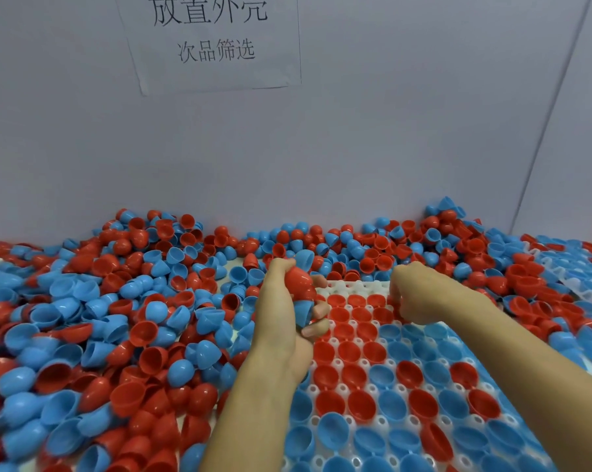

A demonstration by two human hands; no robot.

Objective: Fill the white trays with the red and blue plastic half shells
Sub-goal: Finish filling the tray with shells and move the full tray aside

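My left hand (281, 311) grips a nested stack of half shells (301, 287): blue on top, red in the middle, blue at the bottom. It hovers over the far left corner of the white tray (362, 287). My right hand (412, 294) is curled in a fist above the tray's far row; whether it holds a shell is hidden. Most tray pockets hold red or blue shells (359, 376), open side up. The far row of pockets shows bare white.
A deep heap of loose red and blue shells (100, 328) covers the surface to the left and along the back wall. More filled trays (574, 267) lie at the right. A paper sign (212, 42) hangs on the grey wall.
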